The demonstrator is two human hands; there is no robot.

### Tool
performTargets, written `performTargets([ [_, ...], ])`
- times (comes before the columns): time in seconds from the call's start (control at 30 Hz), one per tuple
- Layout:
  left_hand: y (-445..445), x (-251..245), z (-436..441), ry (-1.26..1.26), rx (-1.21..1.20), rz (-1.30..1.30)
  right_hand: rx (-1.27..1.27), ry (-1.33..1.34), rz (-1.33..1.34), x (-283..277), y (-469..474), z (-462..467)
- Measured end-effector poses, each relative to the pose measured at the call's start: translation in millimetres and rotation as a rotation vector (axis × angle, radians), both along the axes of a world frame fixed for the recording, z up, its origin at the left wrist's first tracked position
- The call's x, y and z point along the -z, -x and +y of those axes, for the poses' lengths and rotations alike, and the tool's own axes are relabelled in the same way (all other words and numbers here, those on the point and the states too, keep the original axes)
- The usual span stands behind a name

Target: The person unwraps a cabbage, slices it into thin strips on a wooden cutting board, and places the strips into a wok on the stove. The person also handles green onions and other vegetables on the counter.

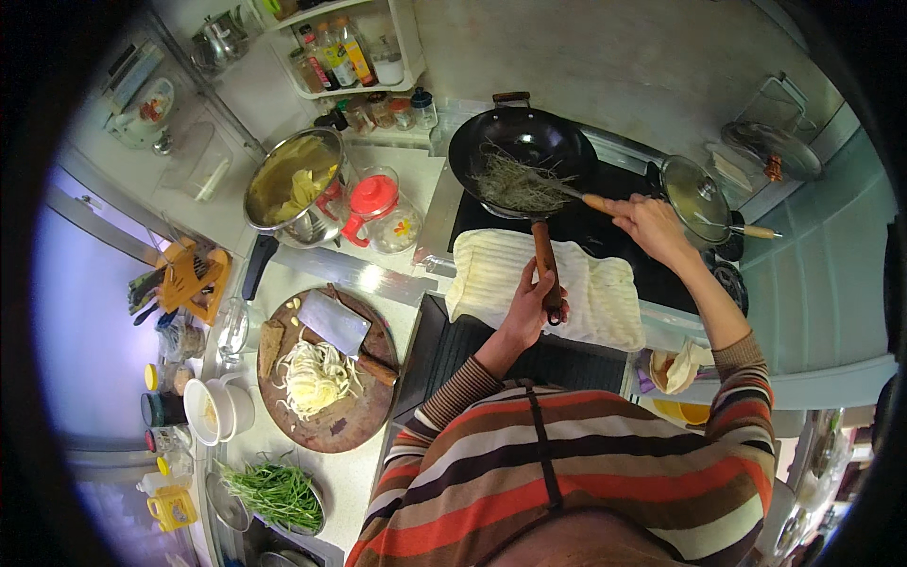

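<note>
A black wok [538, 142] is on the cooktop, tilted towards its near left side, with a heap of thin, dry greyish-green strands [510, 183] low in it. My left hand [528, 305] grips the wok's wooden handle [544, 251]. In my right hand [655, 227] is the wooden handle of a spatula [599, 204], whose metal end reaches into the strands. A folded cream towel [496, 276] lies along the cooktop's front edge, under the wok handle. Right of the wok sits a pot with a glass lid [694, 195]; a wooden-handled utensil [758, 231] lies across it.
On the left counter, a round chopping board [326, 439] holds a cleaver [333, 322] and shredded pale vegetable [315, 379]. Behind it stand a steel pot [258, 205] and a red-lidded glass jug [397, 223]. Cut green stalks [276, 492] fill a bowl nearer the front.
</note>
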State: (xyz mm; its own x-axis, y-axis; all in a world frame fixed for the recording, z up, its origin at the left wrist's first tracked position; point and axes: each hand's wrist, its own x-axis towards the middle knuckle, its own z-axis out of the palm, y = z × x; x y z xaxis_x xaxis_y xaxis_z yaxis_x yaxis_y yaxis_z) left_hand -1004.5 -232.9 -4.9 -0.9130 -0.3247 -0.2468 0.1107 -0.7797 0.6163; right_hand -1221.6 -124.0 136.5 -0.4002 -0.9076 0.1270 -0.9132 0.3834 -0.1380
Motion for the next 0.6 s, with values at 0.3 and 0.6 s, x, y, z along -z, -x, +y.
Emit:
performTargets([
  [0.3, -1.3, -6.1, -0.4, 0.013, 0.025, 0.0, -0.049, 0.084, -0.024, 8.5, 0.3, -22.7],
  [0.6, 0.3, 0.2, -1.2, 0.002, 0.021, 0.01, 0.107, 0.042, 0.029, 12.4, 13.0, -25.4],
])
